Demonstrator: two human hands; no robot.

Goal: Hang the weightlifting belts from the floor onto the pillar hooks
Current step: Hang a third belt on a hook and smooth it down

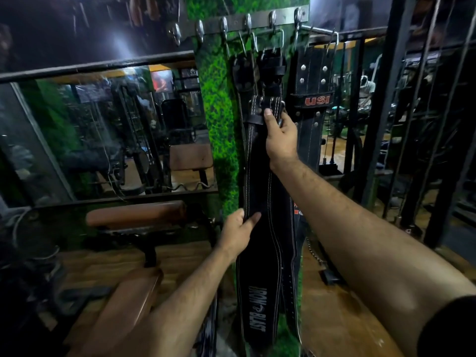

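From the head view, a black belt [260, 228] printed IRON BLAST is held upright against the green pillar [219, 104], in front of belts already hung there. Its buckle end [266, 105] is gripped by the right hand [280, 140], thumb pressed on the front and fingers curled behind, at about 12 o'clock from the frame's centre. Lower, toward 6 o'clock, the belt's left edge is pinched by the left hand [239, 233], thumb on the face and fingers wrapped round the edge. The tail of the belt hangs down to the bottom of the frame.

The hook rail [252, 23] runs across the pillar at 12 o'clock, well above the buckle. An USI belt [313, 99] hangs at 1 o'clock of the buckle.

The step in hand is judged to be the lift toward a hook; the buckle is not yet caught. Next, the buckle end would need to be raised and its loop guided over a hook, the lower hand steadying the weight. Whether a hook stands free cannot be told for certain.
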